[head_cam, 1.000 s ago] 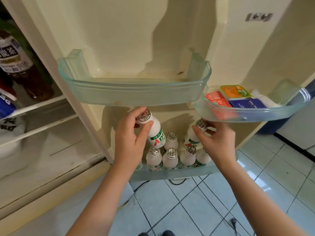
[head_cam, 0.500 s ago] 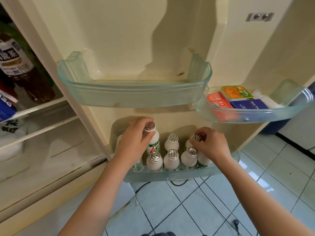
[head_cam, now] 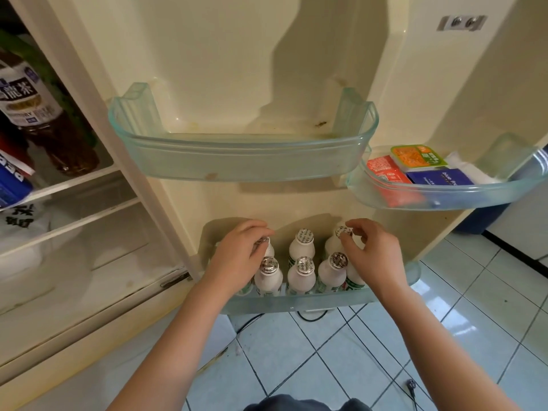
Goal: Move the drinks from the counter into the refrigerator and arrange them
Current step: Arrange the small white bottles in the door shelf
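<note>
Down in the bottom door shelf [head_cam: 296, 302] stand small white foil-capped bottles [head_cam: 301, 275], in two rows. The left hand [head_cam: 237, 256] curls its fingers over the cap of the back-left bottle [head_cam: 266, 244]. The right hand [head_cam: 370, 253] pinches the cap of the back-right bottle [head_cam: 343, 232]. Both bottles stand upright inside that shelf. Above it hangs a wider shelf [head_cam: 243, 161].

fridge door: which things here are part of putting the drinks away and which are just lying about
Job: small white drink bottles, bottom door shelf, left hand and right hand, each gripping a bottle top.
Lying about: tea bottle, small packets, upper door bin.
</note>
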`<action>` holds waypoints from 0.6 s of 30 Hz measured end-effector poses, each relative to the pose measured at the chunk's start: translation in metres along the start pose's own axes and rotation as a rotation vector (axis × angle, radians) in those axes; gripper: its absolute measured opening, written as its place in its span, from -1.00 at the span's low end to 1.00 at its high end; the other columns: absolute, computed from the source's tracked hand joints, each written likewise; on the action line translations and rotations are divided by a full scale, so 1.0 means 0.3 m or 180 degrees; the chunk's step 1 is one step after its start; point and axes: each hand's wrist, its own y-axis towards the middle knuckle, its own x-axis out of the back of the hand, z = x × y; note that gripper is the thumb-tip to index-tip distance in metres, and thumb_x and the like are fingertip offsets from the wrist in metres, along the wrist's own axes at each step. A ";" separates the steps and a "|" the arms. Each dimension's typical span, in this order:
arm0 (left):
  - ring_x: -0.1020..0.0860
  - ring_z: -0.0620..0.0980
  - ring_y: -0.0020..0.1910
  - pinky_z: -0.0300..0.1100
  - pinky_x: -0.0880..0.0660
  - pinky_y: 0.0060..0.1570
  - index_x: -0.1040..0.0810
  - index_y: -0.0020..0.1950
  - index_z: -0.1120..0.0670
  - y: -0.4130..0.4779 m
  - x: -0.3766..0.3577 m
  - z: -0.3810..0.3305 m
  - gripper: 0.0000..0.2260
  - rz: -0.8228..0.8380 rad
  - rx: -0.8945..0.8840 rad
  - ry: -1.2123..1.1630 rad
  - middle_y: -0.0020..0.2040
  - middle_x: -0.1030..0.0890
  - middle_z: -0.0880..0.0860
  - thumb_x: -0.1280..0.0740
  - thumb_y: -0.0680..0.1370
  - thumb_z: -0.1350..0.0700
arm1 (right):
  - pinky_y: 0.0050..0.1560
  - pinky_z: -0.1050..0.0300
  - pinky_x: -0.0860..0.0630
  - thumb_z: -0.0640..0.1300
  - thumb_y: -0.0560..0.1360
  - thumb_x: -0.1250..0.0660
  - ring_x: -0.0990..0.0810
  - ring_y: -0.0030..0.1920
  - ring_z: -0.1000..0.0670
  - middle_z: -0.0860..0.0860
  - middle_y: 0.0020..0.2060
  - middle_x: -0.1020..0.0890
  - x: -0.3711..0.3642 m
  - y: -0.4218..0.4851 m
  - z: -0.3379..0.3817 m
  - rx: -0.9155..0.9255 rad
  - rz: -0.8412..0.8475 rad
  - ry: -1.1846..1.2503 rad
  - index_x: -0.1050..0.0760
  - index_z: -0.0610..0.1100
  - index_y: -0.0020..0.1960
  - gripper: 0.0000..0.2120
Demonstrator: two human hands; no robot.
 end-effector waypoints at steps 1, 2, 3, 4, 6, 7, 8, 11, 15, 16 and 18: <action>-0.48 -0.15 0.15 -0.35 -0.32 0.19 -0.60 0.19 0.09 -0.012 0.013 -0.004 -0.76 -0.0151 -0.0024 -0.0007 0.24 -0.52 -0.03 -0.29 0.56 0.23 | -0.04 0.08 -0.48 -0.15 0.47 -0.37 -0.59 -0.01 -0.06 -0.04 0.02 -0.63 0.001 -0.012 0.015 0.0076 -0.0105 0.0023 -0.58 -0.13 0.08 -0.81; -0.50 -0.13 0.15 -0.32 -0.34 0.19 -0.61 0.17 0.10 -0.028 0.030 -0.011 -0.77 -0.0327 -0.0099 -0.0017 0.22 -0.53 -0.03 -0.29 0.55 0.25 | -0.07 0.10 -0.47 -0.17 0.46 -0.37 -0.58 -0.03 -0.06 -0.03 0.02 -0.62 0.001 -0.023 0.032 0.0168 -0.0173 0.0024 -0.59 -0.13 0.05 -0.83; -0.51 -0.11 0.15 -0.33 -0.35 0.20 -0.61 0.15 0.12 -0.046 0.051 -0.019 -0.78 -0.0521 -0.0226 -0.0064 0.18 -0.54 -0.03 -0.29 0.55 0.26 | -0.09 0.11 -0.46 -0.19 0.46 -0.37 -0.58 -0.05 -0.06 -0.02 0.02 -0.62 0.001 -0.034 0.051 0.0271 -0.0218 0.0019 -0.59 -0.13 0.02 -0.85; -0.51 -0.12 0.14 -0.35 -0.36 0.19 -0.61 0.13 0.14 -0.068 0.074 -0.030 -0.79 -0.0749 -0.0384 -0.0146 0.14 -0.55 -0.04 -0.27 0.55 0.26 | -0.12 0.11 -0.46 -0.20 0.45 -0.37 -0.58 -0.07 -0.06 -0.01 0.00 -0.62 0.001 -0.042 0.071 0.0383 -0.0246 0.0026 -0.60 -0.13 0.00 -0.86; -0.52 -0.14 0.09 -0.31 -0.42 0.15 -0.60 0.08 0.20 -0.118 0.115 -0.045 -0.81 -0.1425 -0.0688 -0.0230 0.07 -0.57 0.00 -0.23 0.56 0.23 | -0.14 0.09 -0.48 -0.23 0.43 -0.38 -0.58 -0.10 -0.04 0.00 -0.03 -0.62 -0.001 -0.059 0.110 0.0604 -0.0236 0.0093 -0.60 -0.14 -0.03 -0.88; -0.52 -0.12 0.07 -0.26 -0.44 0.12 -0.59 0.05 0.22 -0.140 0.132 -0.047 -0.82 -0.1861 -0.0798 -0.0197 0.04 -0.59 0.05 -0.22 0.57 0.24 | -0.15 0.07 -0.50 -0.24 0.43 -0.39 -0.59 -0.12 -0.03 0.01 -0.05 -0.63 -0.003 -0.066 0.129 0.0708 -0.0185 0.0138 -0.61 -0.14 -0.04 -0.88; -0.51 -0.11 0.08 -0.21 -0.45 0.11 -0.57 0.05 0.23 -0.157 0.146 -0.042 -0.84 -0.2296 -0.0865 -0.0134 0.03 -0.58 0.09 -0.23 0.56 0.23 | -0.15 0.06 -0.52 -0.24 0.43 -0.39 -0.59 -0.13 -0.02 0.02 -0.07 -0.63 -0.008 -0.073 0.148 0.0815 -0.0091 0.0176 -0.61 -0.14 -0.04 -0.88; -0.42 0.01 0.21 0.07 -0.44 0.16 -0.43 0.14 0.22 -0.154 0.183 -0.011 -0.78 -0.3089 -0.0860 -0.0037 0.18 -0.43 0.06 -0.28 0.51 0.20 | -0.15 0.14 -0.49 -0.23 0.42 -0.39 -0.58 -0.14 0.01 0.04 -0.12 -0.63 -0.036 -0.090 0.199 0.1204 0.0311 0.0106 -0.61 -0.12 -0.06 -0.89; -0.21 0.26 0.40 0.35 -0.29 0.23 -0.19 0.39 0.27 -0.075 0.206 0.054 -0.47 -0.2833 -0.0612 -0.0101 0.40 -0.14 0.28 -0.31 0.50 0.15 | -0.07 0.07 -0.52 -0.17 0.43 -0.38 -0.61 -0.01 -0.04 -0.01 0.00 -0.64 -0.099 -0.108 0.252 0.1654 0.1029 -0.0194 -0.60 -0.11 0.07 -0.79; -0.16 0.28 0.44 0.34 -0.24 0.29 -0.13 0.42 0.27 -0.057 0.208 0.066 -0.43 -0.2746 -0.0588 -0.0081 0.42 -0.10 0.34 -0.30 0.52 0.12 | -0.07 0.05 -0.53 -0.15 0.44 -0.37 -0.60 0.01 -0.05 -0.01 0.04 -0.64 -0.115 -0.111 0.263 0.1732 0.1117 -0.0292 -0.59 -0.10 0.10 -0.77; -0.11 0.22 0.47 0.21 -0.14 0.41 -0.10 0.44 0.18 -0.030 0.208 0.087 -0.44 -0.2683 -0.0560 0.0164 0.44 -0.08 0.36 -0.25 0.53 0.05 | -0.07 0.06 -0.51 -0.14 0.46 -0.34 -0.59 0.03 -0.06 0.00 0.07 -0.63 -0.145 -0.110 0.287 0.1888 0.1181 -0.0473 -0.57 -0.08 0.15 -0.74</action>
